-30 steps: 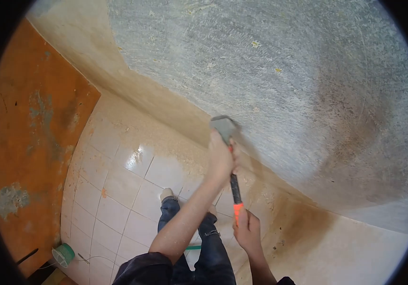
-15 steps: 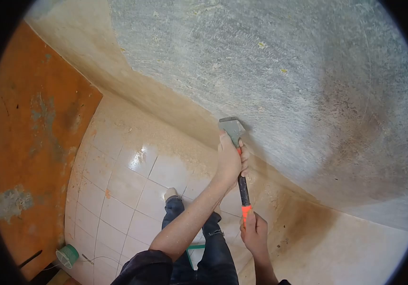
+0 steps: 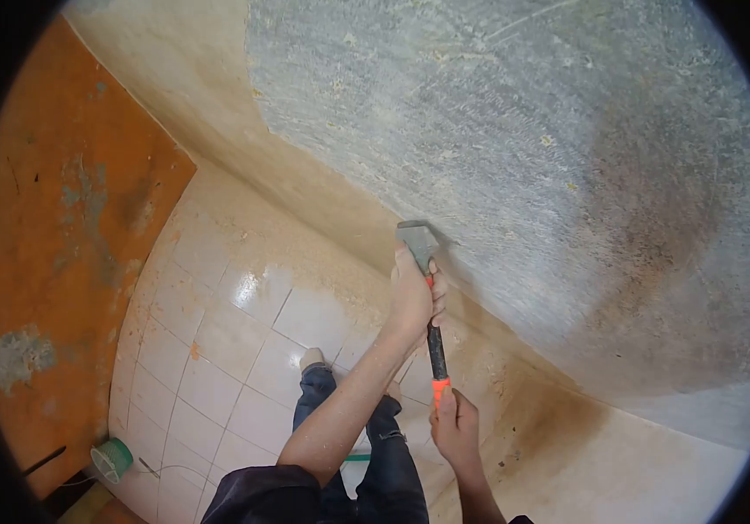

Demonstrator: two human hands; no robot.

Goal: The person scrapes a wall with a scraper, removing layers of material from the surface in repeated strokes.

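My left hand [image 3: 412, 295] is wrapped round the upper shaft of a long-handled scraper [image 3: 437, 349], just below its broad grey head [image 3: 418, 240]. Lower down, my right hand [image 3: 456, 428] grips the orange end of the black handle. The scraper's head is at the lower border of the rough grey patch on the wall [image 3: 480, 166], where it meets a smooth beige strip [image 3: 323, 188]. My fingers cover part of the shaft.
Dusty white tiles [image 3: 213, 384] make up the floor under my feet. To the left is a worn orange surface [image 3: 34, 218] with grey patches. A green-and-white round container [image 3: 113, 460] stands near its lower corner, beside a thin cable. Brown staining [image 3: 558, 419] marks the lower wall.
The view has shifted, so the wall's marks sit lower and farther right. The scraper and both hands have moved slightly left in view; both grips are unchanged.
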